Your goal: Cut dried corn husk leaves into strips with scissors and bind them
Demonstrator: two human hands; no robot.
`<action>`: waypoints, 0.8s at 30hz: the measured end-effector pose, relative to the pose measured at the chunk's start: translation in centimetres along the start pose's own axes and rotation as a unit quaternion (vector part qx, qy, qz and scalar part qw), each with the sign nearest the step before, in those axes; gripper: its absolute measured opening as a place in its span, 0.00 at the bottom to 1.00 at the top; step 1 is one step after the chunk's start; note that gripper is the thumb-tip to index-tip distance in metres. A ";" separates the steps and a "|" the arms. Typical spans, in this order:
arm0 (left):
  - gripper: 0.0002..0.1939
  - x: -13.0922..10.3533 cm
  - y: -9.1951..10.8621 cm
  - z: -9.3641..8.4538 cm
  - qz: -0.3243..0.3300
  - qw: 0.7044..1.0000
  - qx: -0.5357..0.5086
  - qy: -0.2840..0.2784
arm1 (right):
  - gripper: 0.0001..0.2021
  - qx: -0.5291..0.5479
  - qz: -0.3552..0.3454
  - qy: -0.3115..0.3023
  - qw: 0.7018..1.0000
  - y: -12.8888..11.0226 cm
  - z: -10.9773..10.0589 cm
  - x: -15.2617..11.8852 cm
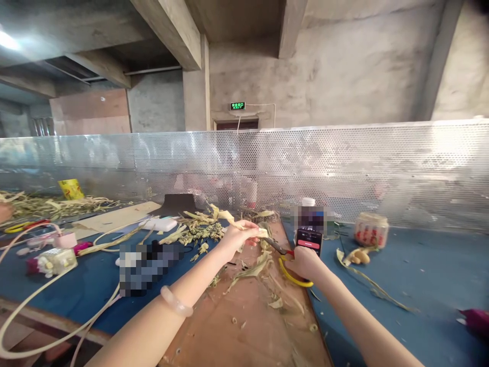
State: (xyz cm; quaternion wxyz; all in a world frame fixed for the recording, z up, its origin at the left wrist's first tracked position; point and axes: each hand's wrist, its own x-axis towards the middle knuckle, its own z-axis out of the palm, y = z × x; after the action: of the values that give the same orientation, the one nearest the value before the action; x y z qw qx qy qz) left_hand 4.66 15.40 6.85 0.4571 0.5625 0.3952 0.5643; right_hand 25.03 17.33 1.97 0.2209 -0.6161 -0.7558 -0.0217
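Left hand (241,237): thumb and fingers pinch a pale strip close to its near end; a short tip of it projects from the fingers toward the scissors.
Pale strip (263,233): between the two hands, raised above the brown surface (229,329); a longer part appears to trail beyond the left fingers. A firm pinch just behind the tip should limit twisting.
Right hand (304,262): fingers closed about the handles of the scissors; the exact finger placement is hidden.
Scissors (275,246): blades extend from the right fingers toward the left fingertips, near the strip tip. Whether the blades are parted or touching cannot be told. Only the projecting tip should meet the blades, with the left fingertips clear of their line.
Loose leaves (252,270): below the left fingers, on the brown surface; lifting the work above them should prevent snagging.
Phone (315,239): just beyond the right fingers; the handles need clearance from it.
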 end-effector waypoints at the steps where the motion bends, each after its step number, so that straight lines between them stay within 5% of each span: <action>1: 0.11 0.0 -0.2 0.1 -0.008 1.000 0.003 -0.005 | 0.09 -0.002 -0.011 0.018 1.000 -0.2 -0.2 0.0; 10: 0.12 -0.2 -1.6 0.5 -0.034 0.998 0.019 -0.041 | 0.19 0.049 -0.270 0.147 0.950 -3.4 -1.2 -0.5; 16: 0.11 -0.4 -1.5 0.7 -0.034 0.999 0.015 -0.037 | 0.08 0.048 -0.326 0.186 0.926 -2.8 -1.4 -0.4; 24: 0.10 0.3 -1.9 0.3 -0.030 0.999 0.020 0.019 | 0.12 0.016 -0.341 0.206 0.917 -3.0 -1.4 -0.5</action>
State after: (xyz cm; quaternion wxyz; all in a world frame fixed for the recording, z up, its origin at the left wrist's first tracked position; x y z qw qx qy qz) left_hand 5.07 16.22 5.13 0.4552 0.5488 0.4316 0.5526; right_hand 22.73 15.68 3.75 0.3608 -0.2995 -0.8580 -0.2096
